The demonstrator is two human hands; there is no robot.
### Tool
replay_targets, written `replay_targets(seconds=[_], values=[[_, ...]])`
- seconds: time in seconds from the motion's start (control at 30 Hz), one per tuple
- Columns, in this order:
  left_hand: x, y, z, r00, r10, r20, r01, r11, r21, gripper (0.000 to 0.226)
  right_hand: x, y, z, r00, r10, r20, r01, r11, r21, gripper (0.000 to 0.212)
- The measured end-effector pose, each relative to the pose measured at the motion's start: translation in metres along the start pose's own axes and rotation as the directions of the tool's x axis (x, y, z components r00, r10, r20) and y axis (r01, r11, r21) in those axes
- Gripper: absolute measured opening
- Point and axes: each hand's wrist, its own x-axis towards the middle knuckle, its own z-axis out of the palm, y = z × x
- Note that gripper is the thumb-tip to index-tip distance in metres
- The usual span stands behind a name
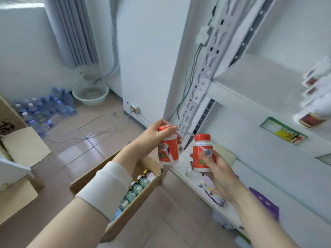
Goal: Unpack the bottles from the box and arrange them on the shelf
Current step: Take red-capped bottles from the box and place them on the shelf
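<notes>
At three o'clock the white metal shelf unit [250, 97] carries blurred white bottles [311, 119] with red-brown labels; at six o'clock the open brown cardboard box [136, 208] holds dark green-labelled bottles [138, 187]. Above the box the left hand [157, 135], reaching from seven o'clock, clasps an upright orange-and-white plastic bottle [168, 151] by its orange cap, and the right hand [216, 169], from five o'clock, grips a matching orange-capped bottle [201, 149] round its lower body, just beside it. Label print is too blurred to read.

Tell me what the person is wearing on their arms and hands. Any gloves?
No gloves: the left hand and right hand are bare, with no rings or watch. A white cloth band wraps the left forearm. The right arm has no sleeve.
</notes>
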Motion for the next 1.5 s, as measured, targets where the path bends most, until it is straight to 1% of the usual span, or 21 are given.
replay_targets(seconds=[0.03,0.07,0.17,0.23,0.3,0.33,0.4,0.47,0.53,0.67,0.73,0.8,0.87,0.93,1.0,1.1,1.13,1.2,1.3,1.4,1.5], values=[[-0.001,0.013,0.019,0.999,0.022,0.023,-0.023,1.0,0.021,0.013,-0.014,-0.007,-0.015,1.0,-0.017,-0.014,0.017,0.999,0.043,0.035],[-0.001,0.025,0.038,0.998,0.041,0.048,-0.042,0.998,0.036,0.015,-0.029,-0.014,-0.031,0.999,-0.029,-0.041,0.032,0.996,0.085,0.032],[-0.005,0.058,0.102,0.991,0.065,0.12,-0.075,0.993,0.086,0.02,-0.071,-0.029,-0.079,0.992,-0.08,-0.099,0.091,0.989,0.119,0.045],[-0.007,0.079,0.146,0.988,0.068,0.137,-0.085,0.989,0.118,0.026,-0.099,-0.039,-0.112,0.984,-0.123,-0.131,0.14,0.982,0.128,0.046],[-0.009,0.099,0.192,0.986,0.06,0.152,-0.074,0.994,0.086,0.032,-0.128,-0.049,-0.15,0.968,-0.167,-0.188,0.194,0.971,0.139,0.044],[-0.011,0.109,0.216,0.986,0.05,0.161,-0.059,0.997,0.055,0.031,-0.143,-0.055,-0.17,0.957,-0.192,-0.216,0.226,0.963,0.145,0.047],[-0.013,0.126,0.266,0.978,0.038,0.203,-0.039,0.999,-0.001,0.02,-0.172,-0.064,-0.214,0.93,-0.243,-0.276,0.291,0.945,0.149,0.06],[-0.012,0.142,0.318,0.959,0.048,0.279,-0.034,0.998,-0.055,0.007,-0.2,-0.071,-0.261,0.904,-0.283,-0.321,0.343,0.928,0.147,0.07],[-0.011,0.154,0.368,0.933,0.058,0.355,-0.03,0.996,-0.084,0.005,-0.225,-0.076,-0.307,0.884,-0.323,-0.339,0.386,0.912,0.14,0.079],[0.003,0.171,0.457,0.888,0.097,0.449,-0.122,0.992,0.026,0.013,-0.259,-0.088,-0.387,0.847,-0.34,-0.408,0.423,0.896,0.132,0.081],[0.013,0.178,0.496,0.887,0.094,0.452,-0.144,0.987,0.077,0.019,-0.267,-0.094,-0.421,0.821,-0.351,-0.451,0.438,0.893,0.101,0.093],[0.026,0.183,0.533,0.884,0.125,0.45,-0.202,0.971,0.126,0.013,-0.269,-0.103,-0.451,0.795,-0.345,-0.499,0.429,0.901,0.06,0.097],[0.046,0.188,0.565,0.881,0.166,0.443,-0.274,0.942,0.192,0.01,-0.268,-0.112,-0.479,0.76,-0.344,-0.551,0.429,0.903,0.028,0.081],[0.069,0.19,0.593,0.877,0.186,0.443,-0.335,0.898,0.285,0.022,-0.264,-0.12,-0.503,0.73,-0.345,-0.59,0.415,0.91,-0.018,0.071],[0.09,0.19,0.618,0.863,0.205,0.463,-0.408,0.823,0.395,0.036,-0.256,-0.127,-0.524,0.702,-0.35,-0.62,0.391,0.917,-0.075,0.065],[0.119,0.186,0.65,0.821,0.21,0.531,-0.498,0.718,0.486,0.04,-0.241,-0.124,-0.548,0.672,-0.314,-0.671,0.313,0.941,-0.126,0.057],[0.129,0.183,0.659,0.811,0.206,0.548,-0.518,0.689,0.508,0.04,-0.235,-0.121,-0.555,0.678,-0.291,-0.675,0.278,0.952,-0.132,0.056],[0.148,0.176,0.674,0.795,0.187,0.577,-0.553,0.612,0.564,0.04,-0.223,-0.114,-0.567,0.722,-0.231,-0.652,0.199,0.972,-0.124,0.054],[0.168,0.166,0.692,0.776,0.124,0.618,-0.586,0.502,0.636,0.039,-0.205,-0.105,-0.579,0.77,-0.171,-0.615,0.1,0.984,-0.148,0.053],[0.182,0.158,0.706,0.765,0.055,0.642,-0.59,0.46,0.664,0.042,-0.194,-0.096,-0.584,0.772,-0.159,-0.615,0.048,0.98,-0.193,0.053],[0.19,0.151,0.713,0.75,0.009,0.661,-0.602,0.424,0.677,0.046,-0.188,-0.086,-0.584,0.802,-0.138,-0.581,0.028,0.98,-0.195,0.055]])
